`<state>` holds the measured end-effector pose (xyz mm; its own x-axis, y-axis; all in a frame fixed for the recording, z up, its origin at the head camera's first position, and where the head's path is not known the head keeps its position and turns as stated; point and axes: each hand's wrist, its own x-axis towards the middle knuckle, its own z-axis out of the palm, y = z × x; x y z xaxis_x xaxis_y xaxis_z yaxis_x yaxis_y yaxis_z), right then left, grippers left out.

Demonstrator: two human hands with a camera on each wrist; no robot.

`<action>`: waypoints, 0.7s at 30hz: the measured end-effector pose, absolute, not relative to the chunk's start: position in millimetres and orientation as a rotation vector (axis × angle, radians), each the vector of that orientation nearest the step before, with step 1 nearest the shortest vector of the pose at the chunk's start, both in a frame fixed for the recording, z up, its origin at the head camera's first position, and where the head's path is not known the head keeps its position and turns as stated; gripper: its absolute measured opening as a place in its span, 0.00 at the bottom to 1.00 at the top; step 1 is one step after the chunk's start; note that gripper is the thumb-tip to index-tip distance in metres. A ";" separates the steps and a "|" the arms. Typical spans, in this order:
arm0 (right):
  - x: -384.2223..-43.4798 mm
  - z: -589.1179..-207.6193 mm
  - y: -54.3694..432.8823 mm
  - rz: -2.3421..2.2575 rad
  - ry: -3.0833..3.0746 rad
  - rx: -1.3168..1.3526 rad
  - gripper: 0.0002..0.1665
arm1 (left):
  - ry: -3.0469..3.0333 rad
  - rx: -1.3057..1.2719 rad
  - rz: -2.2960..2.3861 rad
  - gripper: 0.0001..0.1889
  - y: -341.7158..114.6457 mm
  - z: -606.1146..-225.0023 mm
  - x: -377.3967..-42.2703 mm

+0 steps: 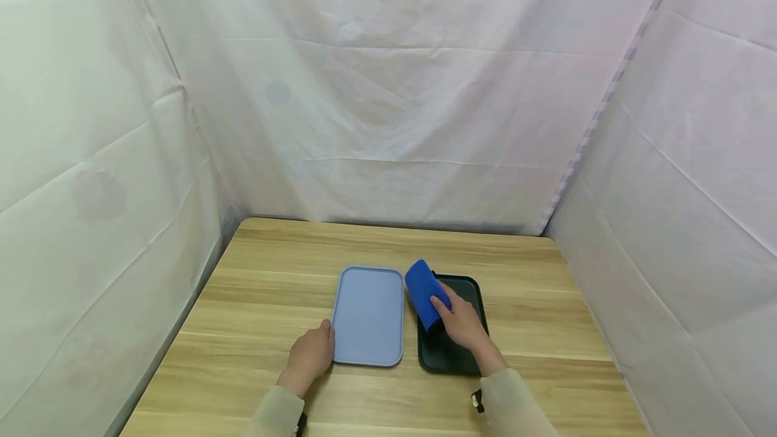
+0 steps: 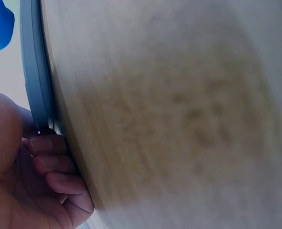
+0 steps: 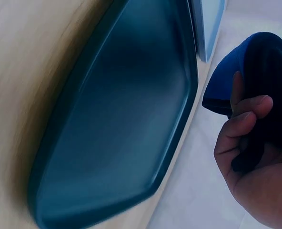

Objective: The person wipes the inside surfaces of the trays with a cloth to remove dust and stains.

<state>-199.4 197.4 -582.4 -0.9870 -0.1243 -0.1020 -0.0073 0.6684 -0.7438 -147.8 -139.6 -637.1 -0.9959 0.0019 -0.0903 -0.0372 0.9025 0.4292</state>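
Note:
At the left edge of a light blue tray point(image 1: 368, 315), my left hand point(image 1: 311, 353) pinches the rim. In the left wrist view its curled fingers point(image 2: 55, 164) lie at the underside of the grey-blue rim, near the tabletop. My right hand point(image 1: 464, 322) grips a curved, soft-looking blue thing point(image 1: 423, 292) with a black inner side; its kind does not show. It is held tilted over the left part of a dark green tray point(image 1: 446, 359). The right wrist view shows the fingers curled round its black side point(image 3: 267, 81), above the dark tray's bare inside point(image 3: 117, 114).
Both trays lie side by side on a wood-grain table point(image 1: 273, 288), with a narrow gap between them. White curtains point(image 1: 388, 120) hang behind the table and along its left and right sides.

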 end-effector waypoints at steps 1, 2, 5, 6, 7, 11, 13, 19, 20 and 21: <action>-200.3 -583.1 193.7 -1.199 2.747 -0.113 0.35 | 2.978 -0.026 0.675 0.14 -139.6 -636.8 -147.7; -201.1 -583.9 190.2 -1.179 2.758 -0.118 0.35 | 2.979 -0.025 0.676 0.13 -139.6 -636.2 -147.8; -202.9 -585.2 179.5 -1.131 2.787 -0.131 0.35 | 2.973 -0.024 0.677 0.14 -139.8 -636.5 -147.7; -203.5 -585.4 176.3 -1.116 2.797 -0.135 0.35 | 2.969 -0.019 0.680 0.15 -139.9 -636.9 -147.8; -204.4 -585.3 172.8 -1.101 2.806 -0.136 0.35 | 2.964 -0.020 0.678 0.15 -140.2 -637.3 -148.1; -208.6 -586.7 161.5 -1.030 2.861 -0.161 0.34 | 2.954 -0.011 0.669 0.17 -140.8 -637.9 -148.3; -211.1 -588.2 156.3 -0.990 2.888 -0.180 0.34 | 2.957 -0.010 0.661 0.16 -140.5 -637.9 -148.4; -216.7 -592.9 141.0 -0.889 2.945 -0.213 0.34 | 2.962 -0.013 0.649 0.16 -140.0 -638.1 -148.8; -217.6 -593.8 138.3 -0.871 2.956 -0.214 0.34 | 2.964 -0.010 0.648 0.16 -140.1 -638.2 -148.9; -218.4 -594.6 135.5 -0.849 2.966 -0.214 0.34 | 2.967 -0.007 0.644 0.16 -140.2 -638.3 -149.0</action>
